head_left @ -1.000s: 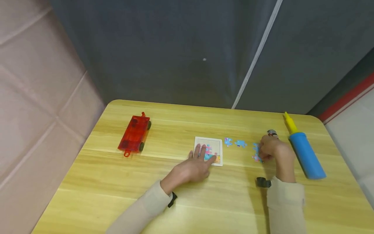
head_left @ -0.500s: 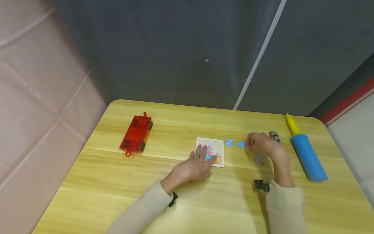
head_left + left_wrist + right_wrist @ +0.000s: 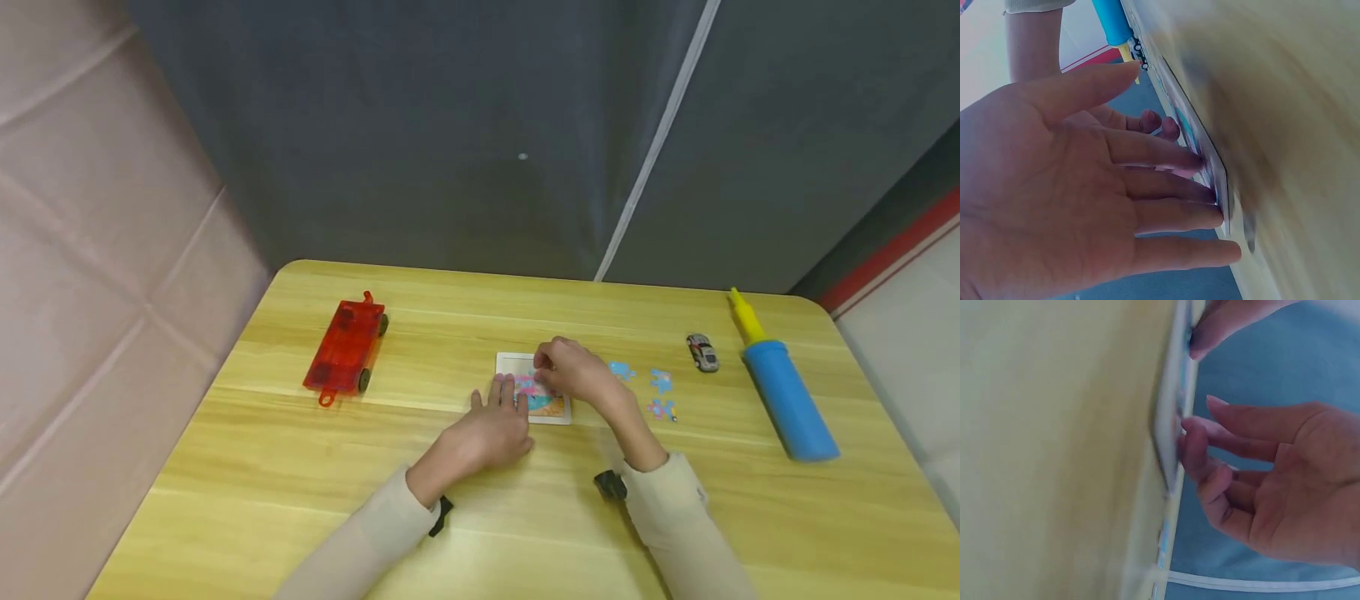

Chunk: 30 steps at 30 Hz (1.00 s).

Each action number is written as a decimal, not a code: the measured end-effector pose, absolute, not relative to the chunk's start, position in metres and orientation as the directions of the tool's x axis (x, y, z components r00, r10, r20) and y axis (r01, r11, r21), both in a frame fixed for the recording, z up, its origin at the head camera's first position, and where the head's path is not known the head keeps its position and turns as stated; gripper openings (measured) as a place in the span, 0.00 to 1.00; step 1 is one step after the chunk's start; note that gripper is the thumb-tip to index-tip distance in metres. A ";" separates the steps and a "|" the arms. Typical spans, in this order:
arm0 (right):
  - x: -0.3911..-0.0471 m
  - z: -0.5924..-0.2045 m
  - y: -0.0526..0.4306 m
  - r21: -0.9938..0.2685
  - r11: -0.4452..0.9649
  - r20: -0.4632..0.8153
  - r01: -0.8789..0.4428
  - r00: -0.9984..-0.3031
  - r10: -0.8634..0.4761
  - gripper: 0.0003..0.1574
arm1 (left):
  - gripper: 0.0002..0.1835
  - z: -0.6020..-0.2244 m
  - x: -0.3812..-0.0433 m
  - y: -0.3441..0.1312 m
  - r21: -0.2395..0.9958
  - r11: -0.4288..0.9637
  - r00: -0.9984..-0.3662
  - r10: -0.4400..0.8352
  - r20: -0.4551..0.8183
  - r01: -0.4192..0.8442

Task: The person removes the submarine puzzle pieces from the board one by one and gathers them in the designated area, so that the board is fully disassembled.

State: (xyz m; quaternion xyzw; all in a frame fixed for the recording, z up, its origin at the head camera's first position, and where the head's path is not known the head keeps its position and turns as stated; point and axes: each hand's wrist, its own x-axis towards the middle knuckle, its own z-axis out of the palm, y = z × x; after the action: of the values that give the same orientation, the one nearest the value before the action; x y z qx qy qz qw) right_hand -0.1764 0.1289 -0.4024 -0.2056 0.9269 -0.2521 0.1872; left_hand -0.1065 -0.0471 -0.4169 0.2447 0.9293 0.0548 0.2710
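My left hand lies at the lower left of a small square jigsaw tray, its straight fingertips resting on it. In the left wrist view the palm faces the camera and the fingers are extended. Over the tray's upper right is my right hand, fingers bent, touching the tray in the right wrist view. Thumb and fingertips look slightly apart there; whether they hold a piece is not clear. Pink, blue and orange pieces fill the tray's lower part. Loose jigsaw pieces lie right of it, including a blue piece and a pinkish piece.
A transparent red toy wagon with black wheels is at the table's left. A small silver toy car stands at the right, beside a blue hand pump with a yellow nozzle. A dark curtain hangs behind the wooden table.
My right hand has moved left from the loose pieces to the tray, uncovering the toy car. The leftmost loose piece is out of sight. My left hand has shifted slightly left.
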 end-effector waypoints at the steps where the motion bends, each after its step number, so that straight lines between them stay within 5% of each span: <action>1: -0.176 -0.404 0.127 -0.538 0.795 -0.254 -0.280 -0.845 -0.470 0.05 | 0.41 -0.421 -0.108 -0.047 0.235 0.876 -0.735 0.482 -0.478 0.421; 12: -0.173 -0.406 0.121 -0.503 0.828 -0.287 -0.249 -0.855 -0.431 0.07 | 0.44 -0.459 -0.118 -0.046 0.182 0.873 -0.736 0.481 -0.477 0.453; 23: -0.172 -0.408 0.122 -0.516 0.826 -0.293 -0.228 -0.859 -0.420 0.05 | 0.40 -0.409 -0.104 -0.045 0.191 0.880 -0.714 0.467 -0.522 0.435; 30: -0.173 -0.409 0.120 -0.527 0.819 -0.296 -0.227 -0.854 -0.427 0.06 | 0.40 -0.433 -0.117 -0.053 0.251 0.860 -0.681 0.506 -0.529 0.444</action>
State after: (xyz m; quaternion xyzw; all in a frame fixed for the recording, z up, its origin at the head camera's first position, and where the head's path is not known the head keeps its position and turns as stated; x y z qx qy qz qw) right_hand -0.1728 0.1204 -0.4089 -0.1758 0.9314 -0.2441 0.2048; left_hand -0.1168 -0.0526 -0.4326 0.2595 0.9154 0.0512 0.3034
